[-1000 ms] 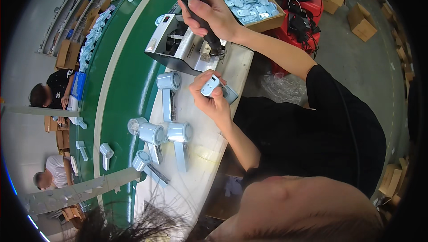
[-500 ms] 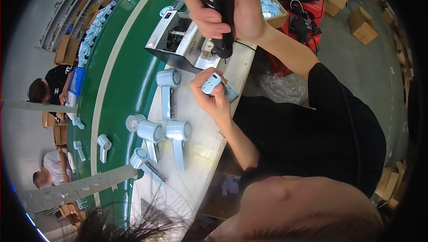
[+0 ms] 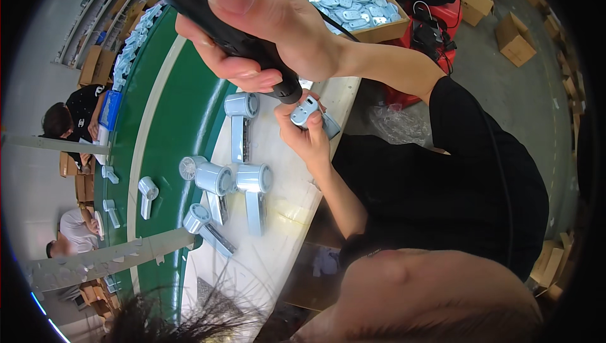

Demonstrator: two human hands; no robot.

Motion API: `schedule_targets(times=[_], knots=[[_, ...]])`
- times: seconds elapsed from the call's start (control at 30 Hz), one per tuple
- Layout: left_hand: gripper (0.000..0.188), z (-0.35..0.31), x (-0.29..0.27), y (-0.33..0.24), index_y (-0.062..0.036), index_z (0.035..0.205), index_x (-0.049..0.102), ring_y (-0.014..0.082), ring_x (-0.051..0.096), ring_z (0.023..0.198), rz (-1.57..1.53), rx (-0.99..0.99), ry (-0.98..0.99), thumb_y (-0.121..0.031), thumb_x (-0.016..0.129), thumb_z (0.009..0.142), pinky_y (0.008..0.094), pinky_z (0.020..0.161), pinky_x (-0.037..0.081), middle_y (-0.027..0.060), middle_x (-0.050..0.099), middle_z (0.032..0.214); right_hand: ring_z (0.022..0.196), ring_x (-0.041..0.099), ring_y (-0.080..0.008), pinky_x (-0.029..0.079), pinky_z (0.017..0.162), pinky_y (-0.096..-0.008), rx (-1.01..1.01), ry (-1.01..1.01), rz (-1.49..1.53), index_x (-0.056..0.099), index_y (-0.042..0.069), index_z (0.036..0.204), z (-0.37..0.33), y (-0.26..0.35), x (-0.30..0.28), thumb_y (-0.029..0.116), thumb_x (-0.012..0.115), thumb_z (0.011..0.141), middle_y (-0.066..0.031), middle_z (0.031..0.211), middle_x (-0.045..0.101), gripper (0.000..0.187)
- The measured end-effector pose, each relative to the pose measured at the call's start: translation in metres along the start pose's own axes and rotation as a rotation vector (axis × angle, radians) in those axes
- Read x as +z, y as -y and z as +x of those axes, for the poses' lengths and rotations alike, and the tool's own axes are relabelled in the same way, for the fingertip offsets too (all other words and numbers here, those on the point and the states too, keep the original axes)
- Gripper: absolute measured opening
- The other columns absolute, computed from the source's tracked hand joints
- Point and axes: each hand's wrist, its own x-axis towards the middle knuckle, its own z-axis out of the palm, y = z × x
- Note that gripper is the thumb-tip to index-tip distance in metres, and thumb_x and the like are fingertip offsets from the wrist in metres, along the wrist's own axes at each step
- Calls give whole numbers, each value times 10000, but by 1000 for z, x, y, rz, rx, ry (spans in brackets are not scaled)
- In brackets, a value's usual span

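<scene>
Black and thick-bodied, one power driver (image 3: 189, 2) slants across the upper bench in the right hand (image 3: 293, 27) of a worker in a dark short-sleeved top, the fingers and thumb wrapped around its barrel. Its nose points down beside one light-blue piece (image 3: 307, 110), gripped in the curled left hand (image 3: 306, 138) over the white bench (image 3: 284, 198), thumb on the near side and the slotted end facing up; whether the driver's tip touches it cannot be told.

Left of that hand, four light-blue handheld fans (image 3: 214, 177) lie with their handles in view, three grouped near the bench edge and one farther up. A fifth round fan head (image 3: 189, 168), its handle hidden, sits against the group.

On the green belt (image 3: 164, 172), one fan (image 3: 148, 189) lies by the pale dividing strip, and two more (image 3: 110, 174) rest near the far edge. Beyond are two co-workers (image 3: 82, 112), with one blue tray (image 3: 110, 109) beside the upper one.

At the bench's top end stands one open carton (image 3: 385, 32) of light-blue parts, too many to count. Below it, black cables and adapters (image 3: 426, 36) pile on something red, near a heap of clear plastic (image 3: 404, 125).
</scene>
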Motion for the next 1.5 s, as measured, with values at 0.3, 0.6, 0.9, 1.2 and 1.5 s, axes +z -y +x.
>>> schedule_targets(times=[0.3,0.6,0.9,1.2,1.5], knots=[[519,-1,-2,3,-13,1004,427,188,547,602,-23,-13,-24,-474,627,876,276,547,444,164,585,851,401,432,-67,329,383,-211,39,5,26,498,54,634,1,-1,4,477,626,873,-15,525,470,503],[502,-1,0,4,-15,1013,426,190,551,608,-12,-18,-17,-454,629,881,278,549,452,159,587,856,397,433,-78,332,381,-222,-2,61,14,521,42,662,5,-1,-4,462,579,891,-26,531,475,482],[547,-1,-4,1,-18,1046,454,184,562,612,21,7,-8,-549,493,920,269,553,447,142,588,834,400,414,-72,317,378,-222,33,45,-11,516,46,638,0,0,4,459,628,860,-14,529,459,482],[613,-1,-9,-3,-14,1059,495,179,561,608,133,-3,23,-603,367,944,271,576,437,133,577,799,402,420,-80,323,387,-219,50,30,59,507,43,631,-4,18,11,489,586,877,-24,525,454,515],[663,-1,-4,-3,-8,1064,486,181,559,613,67,15,9,-646,383,915,277,569,439,136,573,800,403,422,-79,328,388,-223,118,59,54,499,41,621,-5,13,7,480,604,871,-18,532,455,517]])
